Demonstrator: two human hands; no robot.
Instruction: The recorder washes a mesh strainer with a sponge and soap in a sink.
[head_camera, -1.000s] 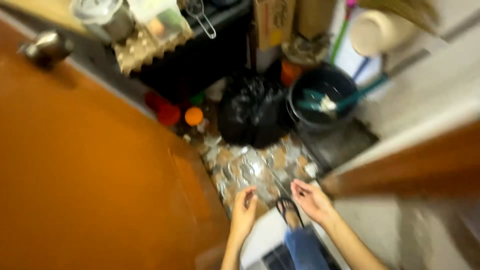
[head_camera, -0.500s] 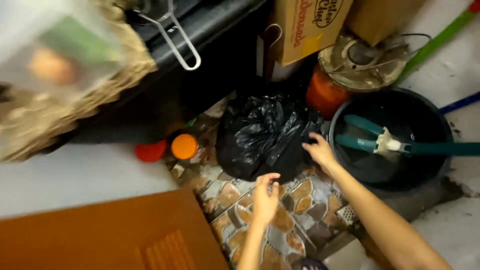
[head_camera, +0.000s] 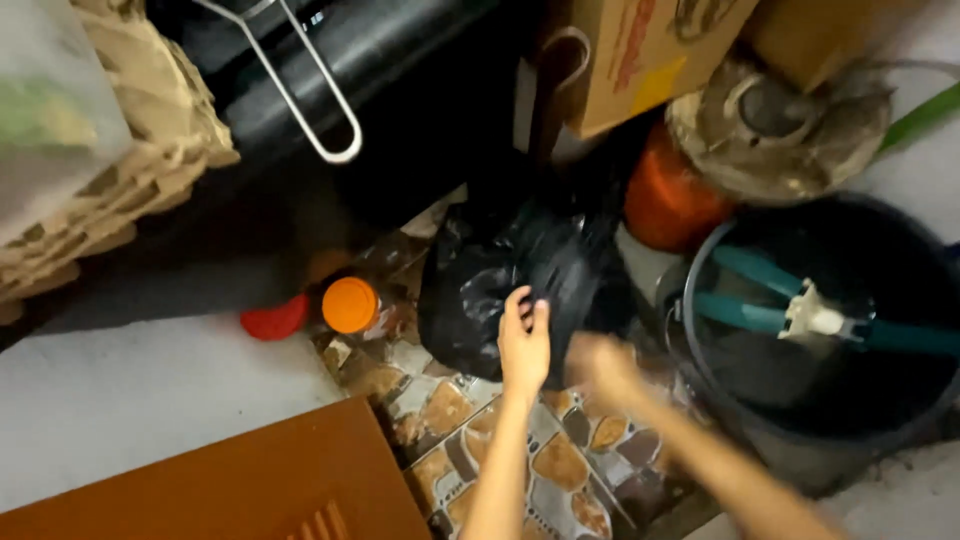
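A large dark bucket (head_camera: 800, 440) stands just right of the person's hands, with a teal-handled mop head (head_camera: 800, 310) lying inside it. A black plastic rubbish bag (head_camera: 500, 280) sits on the patterned tile floor (head_camera: 540, 470), directly ahead of both hands. A brown cardboard box (head_camera: 640, 50) stands beyond the bag, with an orange container (head_camera: 670, 200) to its right. The left hand (head_camera: 524, 342) rests on the bag, fingers curled lightly against the plastic. The right hand (head_camera: 600, 365), blurred, is just beside the bag's lower edge; its grip cannot be told. An orange cap (head_camera: 350, 305) and a red cap (head_camera: 275, 320) lie to the left.
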